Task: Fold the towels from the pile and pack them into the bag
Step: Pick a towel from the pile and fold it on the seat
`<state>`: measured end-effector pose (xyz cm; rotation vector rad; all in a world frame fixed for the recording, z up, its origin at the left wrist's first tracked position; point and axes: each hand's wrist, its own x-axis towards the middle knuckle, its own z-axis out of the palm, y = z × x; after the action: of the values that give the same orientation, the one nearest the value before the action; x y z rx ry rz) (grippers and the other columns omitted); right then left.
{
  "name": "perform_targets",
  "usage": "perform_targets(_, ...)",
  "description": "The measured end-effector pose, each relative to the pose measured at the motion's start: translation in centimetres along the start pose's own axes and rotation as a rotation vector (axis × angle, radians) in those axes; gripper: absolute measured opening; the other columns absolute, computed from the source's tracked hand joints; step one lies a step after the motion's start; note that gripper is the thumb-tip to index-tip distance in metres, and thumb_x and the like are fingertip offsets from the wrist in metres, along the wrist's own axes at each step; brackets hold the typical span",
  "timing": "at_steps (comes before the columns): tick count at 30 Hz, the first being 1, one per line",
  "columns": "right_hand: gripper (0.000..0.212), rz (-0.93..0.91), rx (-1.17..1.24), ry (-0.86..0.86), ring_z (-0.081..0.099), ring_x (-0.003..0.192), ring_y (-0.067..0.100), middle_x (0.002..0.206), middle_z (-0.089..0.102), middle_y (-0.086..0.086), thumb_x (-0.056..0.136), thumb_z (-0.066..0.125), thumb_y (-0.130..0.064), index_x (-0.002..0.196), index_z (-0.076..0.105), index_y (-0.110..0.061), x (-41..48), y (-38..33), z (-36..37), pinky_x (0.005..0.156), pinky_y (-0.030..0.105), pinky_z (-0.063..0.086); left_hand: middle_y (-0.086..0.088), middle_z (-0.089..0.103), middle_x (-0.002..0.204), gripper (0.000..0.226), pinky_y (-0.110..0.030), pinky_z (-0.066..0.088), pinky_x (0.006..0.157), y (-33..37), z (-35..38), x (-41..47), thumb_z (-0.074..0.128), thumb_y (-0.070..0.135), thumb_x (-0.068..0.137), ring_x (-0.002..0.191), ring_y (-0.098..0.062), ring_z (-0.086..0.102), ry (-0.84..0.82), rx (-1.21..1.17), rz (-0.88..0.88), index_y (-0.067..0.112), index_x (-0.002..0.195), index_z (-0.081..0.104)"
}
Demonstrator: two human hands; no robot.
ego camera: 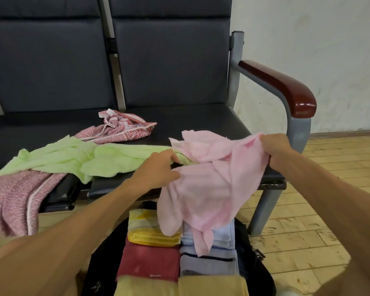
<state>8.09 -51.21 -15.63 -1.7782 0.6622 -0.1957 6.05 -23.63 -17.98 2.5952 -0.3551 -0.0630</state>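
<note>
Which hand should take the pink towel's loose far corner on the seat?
Probably left: the left hand sits nearest that corner of the pink towel, while the right hand grips the opposite end.

On the dark padded seat (201, 120), the light green terry towel (73, 159) lies spread across the near left. The red-and-white patterned cloth (120, 129) lies just behind it. The mottled pink woven towel (11, 199) hangs off the seat's near edge at far left. To the right, the pale pink terry towel (203, 182) is held between the left hand (158, 167) and the right hand (276, 150). It droops over the open black bag (254, 263) on the wooden plank floor (308, 231), nearer than the seat. Folded towels (147, 261) lie in two rows inside the bag.
</note>
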Motion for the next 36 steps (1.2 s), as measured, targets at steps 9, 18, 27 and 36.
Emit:
perform_targets(9, 0.018, -0.425, -0.492, -0.064, 0.045, 0.074, 0.009, 0.096, 0.048, 0.003, 0.093, 0.052, -0.002, 0.103, 0.044, -0.015, -1.5, 1.5, 1.2, 0.06, 0.021, 0.041, 0.012, 0.048, 0.092, 0.027, -0.021, 0.038, 0.069, 0.9, 1.9, -0.5, 0.061, 0.021, 0.087, 0.08, -0.005, 0.047, -0.003, 0.085, 0.163, 0.018, 0.114, 0.061)
perform_targets(18, 0.015, -0.773, -1.032, -0.319, 0.055, 0.084, 0.016, 0.095, 0.063, 0.001, 0.097, 0.054, -0.03, 0.096, 0.063, -0.018, -3.6, 1.8, 2.4, 0.075, 0.023, 0.038, 0.002, 0.059, 0.097, 0.015, -0.032, 0.051, 0.08, 2.2, 4.3, 1.7, 0.059, 0.031, 0.094, 0.086, -0.013, 0.055, 0.059, 0.042, 0.115, 0.018, 0.1, 0.063)
perform_targets(27, 0.022, -0.767, -1.052, -0.365, 0.049, 0.082, 0.018, 0.079, 0.049, -0.003, 0.099, 0.049, -0.028, 0.078, 0.05, -0.02, -3.8, 2.8, 3.0, 0.071, 0.023, 0.033, 0.001, 0.047, 0.078, 0.013, -0.026, 0.033, 0.057, 2.3, 2.1, 0.3, 0.049, 0.019, 0.097, 0.066, -0.011, 0.04, -0.037, -0.191, -0.009, 0.015, 0.085, 0.044)
perform_targets(36, 0.033, -0.654, -1.025, -0.306, 0.054, 0.087, 0.021, 0.09, 0.059, 0.003, 0.091, 0.061, -0.044, 0.091, 0.059, -0.011, -3.9, 2.1, 1.1, 0.072, 0.03, 0.038, -0.001, 0.04, 0.077, 0.013, -0.029, 0.029, 0.061, -0.1, -0.4, -4.2, 0.043, 0.017, 0.095, 0.069, -0.014, 0.035, -0.138, -0.529, -0.179, 0.015, 0.082, 0.044)
